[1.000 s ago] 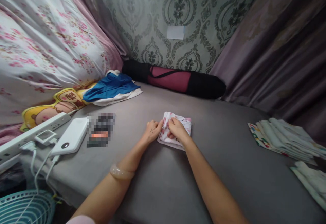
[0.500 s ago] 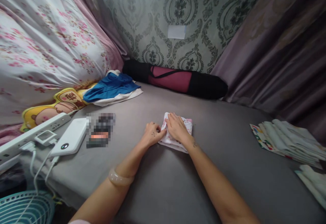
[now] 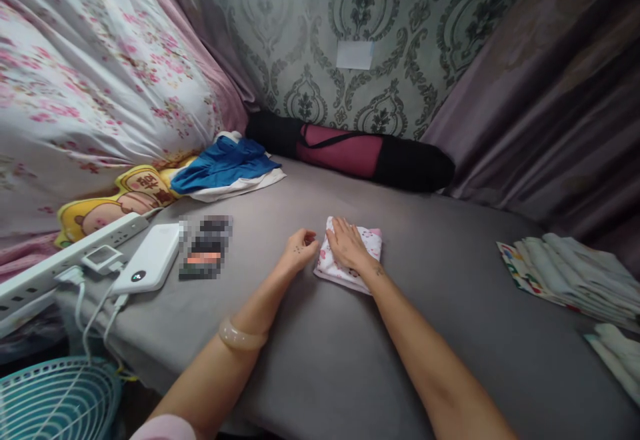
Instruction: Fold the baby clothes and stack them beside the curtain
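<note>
In the head view, the person's right hand (image 3: 346, 245) lies flat, palm down with fingers stretched out, on a folded floral cloth (image 3: 330, 268) near the middle of the grey surface (image 3: 415, 333); it presses on the cloth and grips nothing. The left hand (image 3: 301, 250) is half curled just beside the cloth's left edge, a gap showing between thumb and fingers and nothing visible in it; whether it touches the edge I cannot tell. The step looks like smoothing the fold. To do it well, I would spread the pressure over the whole palm, stroke from the middle towards the edges, and use the left hand to steady the near left corner so the layers do not slide; soft cloth like this probably creases if pushed from one side. Counted: two hands, one floral cloth, one bangle (image 3: 243, 335), one power strip (image 3: 75, 250), one white charger block (image 3: 103, 259), one power bank (image 3: 150, 260), one pixelated item (image 3: 204, 248), one yellow cushion (image 3: 100, 219), one blue-and-white garment (image 3: 227, 167), one long black-and-maroon bag (image 3: 340, 153), one fan (image 3: 55, 400) and one white card (image 3: 355, 55) on the wall. At the right are two groups of folded cloths (image 3: 565, 273); their separate pieces overlap too much to count.
</note>
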The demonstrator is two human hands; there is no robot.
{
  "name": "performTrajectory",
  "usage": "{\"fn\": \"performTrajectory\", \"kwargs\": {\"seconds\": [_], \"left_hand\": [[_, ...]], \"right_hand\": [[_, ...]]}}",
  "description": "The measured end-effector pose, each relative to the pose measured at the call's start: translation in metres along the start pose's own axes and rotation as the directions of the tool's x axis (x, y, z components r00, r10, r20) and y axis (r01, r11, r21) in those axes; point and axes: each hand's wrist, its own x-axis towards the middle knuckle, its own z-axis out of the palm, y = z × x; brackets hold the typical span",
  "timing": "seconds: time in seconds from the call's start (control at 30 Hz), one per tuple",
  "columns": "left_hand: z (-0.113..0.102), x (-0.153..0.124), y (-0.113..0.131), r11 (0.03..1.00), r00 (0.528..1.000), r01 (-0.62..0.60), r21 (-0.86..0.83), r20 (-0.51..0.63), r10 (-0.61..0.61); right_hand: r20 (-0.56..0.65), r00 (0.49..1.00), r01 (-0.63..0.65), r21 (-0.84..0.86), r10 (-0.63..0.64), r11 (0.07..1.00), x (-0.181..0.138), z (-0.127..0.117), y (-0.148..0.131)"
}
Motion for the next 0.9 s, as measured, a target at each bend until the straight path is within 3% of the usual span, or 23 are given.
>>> {"fn": "performTrajectory", "kwargs": {"seconds": [0.17,0.4,0.63,0.77,0.9], "left_hand": [[-0.001,0.005,-0.006,0.994,0.991,-0.015,-0.105,-0.131,0.001],[-0.008,0.001,-0.003,0.983,0.970,-0.064,-0.170,-0.242,0.022],[-0.005,0.000,-0.006,0.980,0.967,-0.136,-0.142,-0.233,0.101],[-0.001,-0.002,-0.003,0.956,0.936,-0.286,0.059,-0.197,0.292],[0.007,-0.011,0.001,0.786,0.822,-0.549,0.285,0.016,0.569]], "right_hand": [[-0.077,0.990,0.116,-0.061,-0.121,0.991,-0.023,-0.003,-0.019],[-0.087,0.970,0.213,-0.143,-0.227,0.967,-0.036,0.023,-0.038],[-0.058,0.962,0.268,0.018,-0.266,0.963,-0.059,0.006,-0.037],[-0.090,0.974,0.214,0.072,-0.207,0.974,-0.075,-0.007,-0.022],[-0.211,0.977,-0.019,0.006,0.020,1.000,-0.069,-0.013,0.007]]}}
